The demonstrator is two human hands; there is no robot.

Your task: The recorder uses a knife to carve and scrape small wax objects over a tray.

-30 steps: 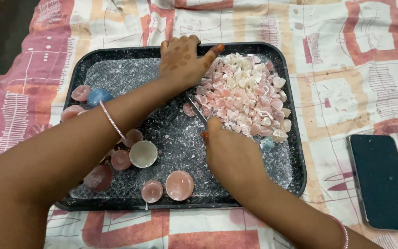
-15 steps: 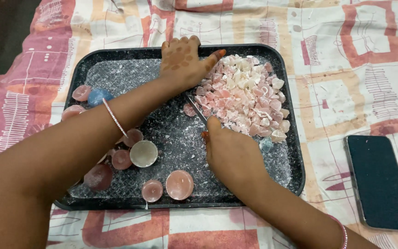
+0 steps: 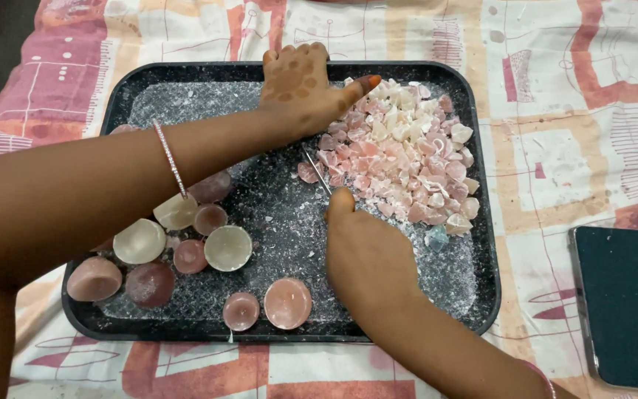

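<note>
Left hand [image 3: 297,89] reaches across the black tray [image 3: 481,185], palm down, fingers curled at the far rim, thumb stretched to the top edge of the pile of pink and white wax chunks [image 3: 407,159]; it grasps nothing that shows. Right hand [image 3: 367,258] rests knuckles up at the pile's near edge, fingers tucked under and out of sight, so cannot tell if it grips anything. A thin metal blade [image 3: 317,168] lies between the two hands, touching the pile's left edge; which hand holds it is unclear.

Chunks fill the tray's right half: small, irregular, matte, chalky. They look light, brittle and crumbly, easier scooped or pushed as a heap than pinched singly.

Round wax discs and half-domes [image 3: 186,251], pink, brown and cream, smooth, sit at the left front. Tray floor is dusted with white flakes. Patterned cloth [image 3: 570,89] underneath; dark phone [image 3: 622,303] right of tray, apart from it.
</note>
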